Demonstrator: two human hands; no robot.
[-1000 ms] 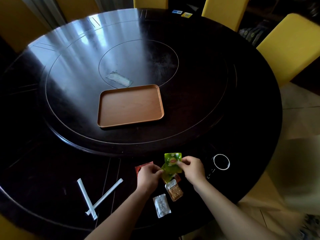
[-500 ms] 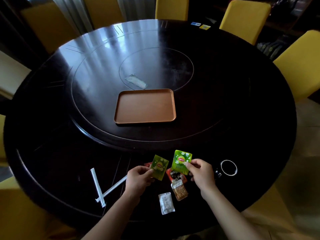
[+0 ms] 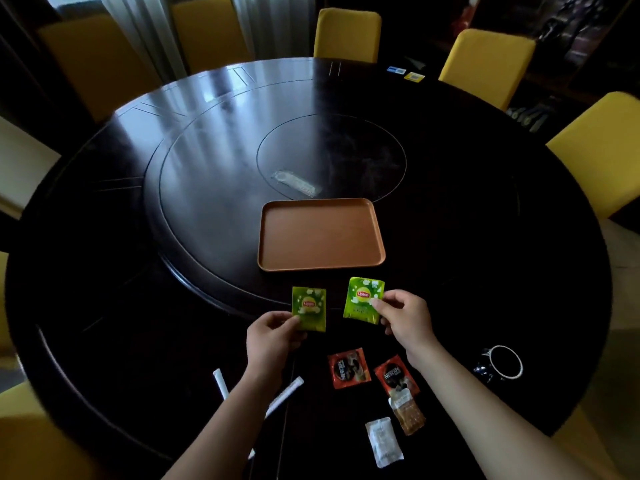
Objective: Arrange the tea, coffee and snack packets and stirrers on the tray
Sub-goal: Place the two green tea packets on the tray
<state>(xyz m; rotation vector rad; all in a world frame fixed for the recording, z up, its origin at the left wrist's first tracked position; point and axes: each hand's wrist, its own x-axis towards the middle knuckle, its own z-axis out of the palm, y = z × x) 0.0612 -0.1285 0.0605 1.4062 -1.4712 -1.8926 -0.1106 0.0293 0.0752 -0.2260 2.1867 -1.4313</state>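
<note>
The left hand [image 3: 272, 336] pinched the left tea packet [image 3: 309, 308] by a lower corner, the right hand [image 3: 405, 317] the right tea packet [image 3: 362, 299] by its side edge, both just short of the tray [image 3: 322, 237]; light, limp, probably slick, they suited edge pinches

Tray [image 3: 320, 237]: surface bare, near edge open to approach. Counter [image 3: 450, 271] right of tray: open. Obstacle: clear wrapper [image 3: 296, 183] just beyond far rim.

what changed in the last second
The left hand took a green tea packet from the pile; the right hand kept the brighter tea packet. Both carried them apart and forward, toward the tray, baring two red coffee packets. Tray, stirrers, snack packet and white sachet stayed put.
</note>
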